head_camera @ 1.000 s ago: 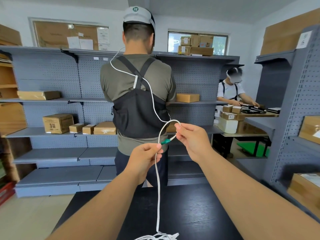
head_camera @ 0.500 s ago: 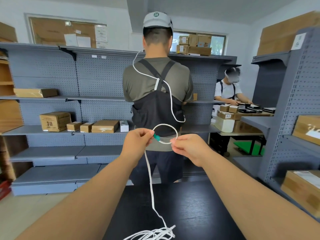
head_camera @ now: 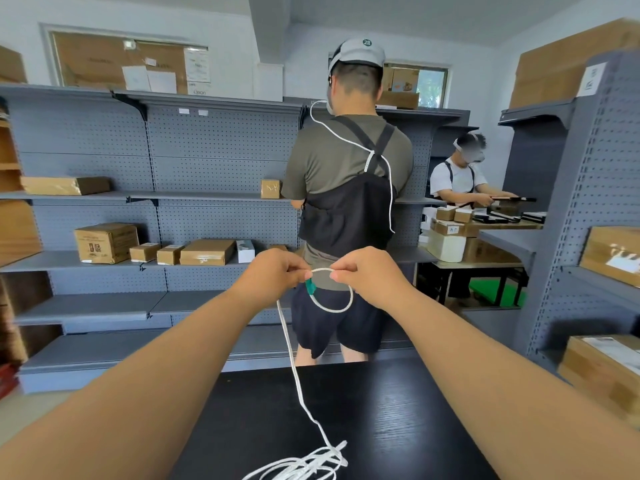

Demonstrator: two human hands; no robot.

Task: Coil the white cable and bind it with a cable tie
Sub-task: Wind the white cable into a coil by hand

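Observation:
I hold a flat white cable [head_camera: 298, 379] up in front of me with both hands. Its green connector end [head_camera: 310, 287] hangs just below my left hand [head_camera: 273, 277], which pinches the cable beside it. My right hand [head_camera: 372, 275] pinches the same cable a little to the right. Between the two hands the cable makes one small round loop [head_camera: 334, 308] that hangs down. From my left hand the cable drops to a loose tangle [head_camera: 304, 464] on the black table [head_camera: 398, 410]. No cable tie is in view.
A person [head_camera: 349, 209] stands with their back to me just beyond the table's far edge, at grey shelving [head_camera: 156, 199] holding cardboard boxes. Another person [head_camera: 462, 178] works at a table at the back right. A grey rack [head_camera: 585, 209] with boxes rises on my right.
The two hands have come closer together and the loop between them has turned from standing above the hands to hanging below them. The view has shifted left, so the person ahead now appears further right.

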